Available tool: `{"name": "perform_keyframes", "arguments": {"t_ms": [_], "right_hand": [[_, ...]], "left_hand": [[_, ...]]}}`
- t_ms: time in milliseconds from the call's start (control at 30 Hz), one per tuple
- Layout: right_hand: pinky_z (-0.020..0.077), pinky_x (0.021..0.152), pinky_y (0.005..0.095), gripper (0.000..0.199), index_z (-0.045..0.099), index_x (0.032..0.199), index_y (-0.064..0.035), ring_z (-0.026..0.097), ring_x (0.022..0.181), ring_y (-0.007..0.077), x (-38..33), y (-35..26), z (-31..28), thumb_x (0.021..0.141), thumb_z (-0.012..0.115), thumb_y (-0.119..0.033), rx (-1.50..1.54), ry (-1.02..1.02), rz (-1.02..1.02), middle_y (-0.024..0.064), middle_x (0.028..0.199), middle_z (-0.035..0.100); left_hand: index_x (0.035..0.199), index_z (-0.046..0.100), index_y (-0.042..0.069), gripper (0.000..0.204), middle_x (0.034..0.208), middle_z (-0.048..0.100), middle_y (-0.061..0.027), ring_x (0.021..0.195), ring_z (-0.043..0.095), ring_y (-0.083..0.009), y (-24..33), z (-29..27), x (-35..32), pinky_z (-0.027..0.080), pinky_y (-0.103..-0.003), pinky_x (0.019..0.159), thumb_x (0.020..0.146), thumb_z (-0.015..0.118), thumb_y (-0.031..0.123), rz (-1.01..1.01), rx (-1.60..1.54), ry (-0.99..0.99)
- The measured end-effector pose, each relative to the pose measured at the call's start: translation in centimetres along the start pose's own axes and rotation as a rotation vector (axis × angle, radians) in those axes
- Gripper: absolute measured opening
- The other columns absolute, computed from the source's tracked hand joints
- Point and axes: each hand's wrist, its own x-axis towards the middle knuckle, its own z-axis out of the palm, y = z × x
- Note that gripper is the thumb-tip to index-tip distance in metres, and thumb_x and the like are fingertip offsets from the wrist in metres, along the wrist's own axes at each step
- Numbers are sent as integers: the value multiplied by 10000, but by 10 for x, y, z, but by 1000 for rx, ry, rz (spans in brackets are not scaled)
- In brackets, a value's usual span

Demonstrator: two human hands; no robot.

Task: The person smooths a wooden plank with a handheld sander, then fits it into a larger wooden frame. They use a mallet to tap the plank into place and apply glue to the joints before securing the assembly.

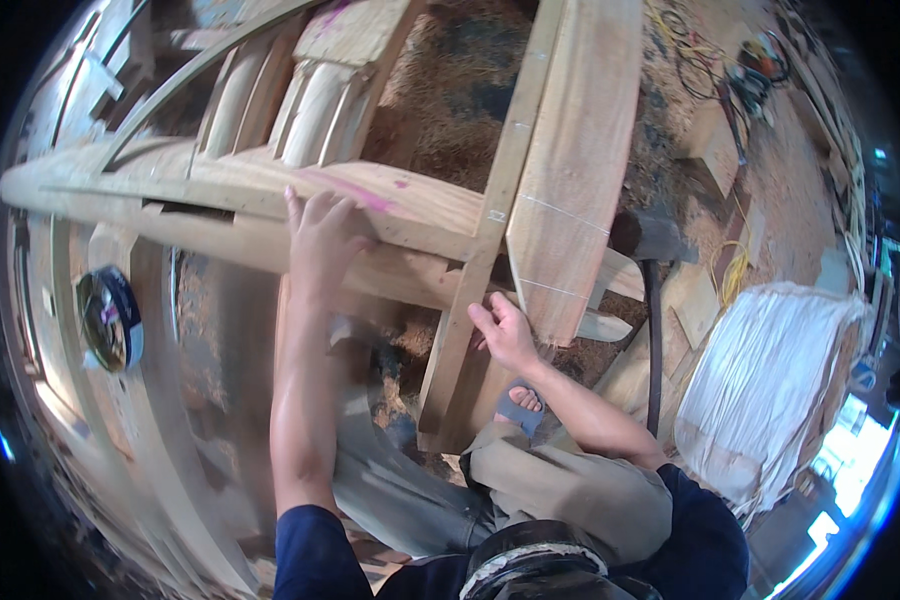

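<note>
A long, narrow wooden strip (410, 235) lies along a thick timber beam (385, 282) that runs off to the left. My left hand (328, 232) bends its fingers over this strip, one finger pointing away from the others. A second strip (510, 165) crosses at the right end of the first, running from the top edge down toward my feet. Around its edge, near the lower end, my right hand (507, 335) is closed, thumb on top. Beside it stands a broad plank (578, 165) with white lines across it. Pink marks show on the wood beyond my left hand.
Fluted timber pieces (320, 110) stand beyond the beam. At left, a round dark container (110, 318) sits on timber. To the right are a mallet-like tool (654, 300), a white sack-like bundle (760, 385), a power tool (755, 75) and cords. Sawdust covers the ground.
</note>
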Motion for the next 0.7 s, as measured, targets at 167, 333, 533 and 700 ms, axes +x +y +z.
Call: {"name": "perform_keyframes", "arguments": {"t_ms": [167, 333, 533, 700], "right_hand": [[507, 509, 281, 395, 607, 1053, 5, 634, 596, 97, 0, -1, 0, 1050, 642, -389, -46, 15, 5, 42, 770, 646], [482, 503, 290, 412, 598, 1034, -3, 617, 554, 106, -1, 3, -1, 1045, 646, -412, -44, 26, -57, 38, 736, 632], [467, 494, 308, 434, 537, 972, -15, 596, 532, 110, 0, 9, -1, 1041, 647, -430, -69, 30, -86, 48, 701, 610], [484, 546, 348, 477, 539, 1104, 18, 622, 555, 157, -6, 5, -3, 1022, 668, -433, -159, 40, -79, 110, 719, 635]], "left_hand": [[1259, 726, 119, 625, 1382, 618, -126, 1491, 334, -471, 3, -1, 1, 324, -545, 1249, 663, 914, 102, 29, -1, 13], [1264, 720, 110, 627, 1379, 617, -127, 1468, 364, -464, 7, -2, -1, 300, -548, 1260, 667, 912, 112, -16, -16, -3], [1251, 721, 89, 598, 1351, 629, -136, 1393, 463, -427, 4, -2, -1, 230, -552, 1289, 684, 906, 141, 35, -2, 2], [1239, 727, 85, 576, 1321, 648, -153, 1349, 511, -415, -3, 3, 1, 215, -562, 1290, 694, 903, 150, 112, 59, 48]]}}
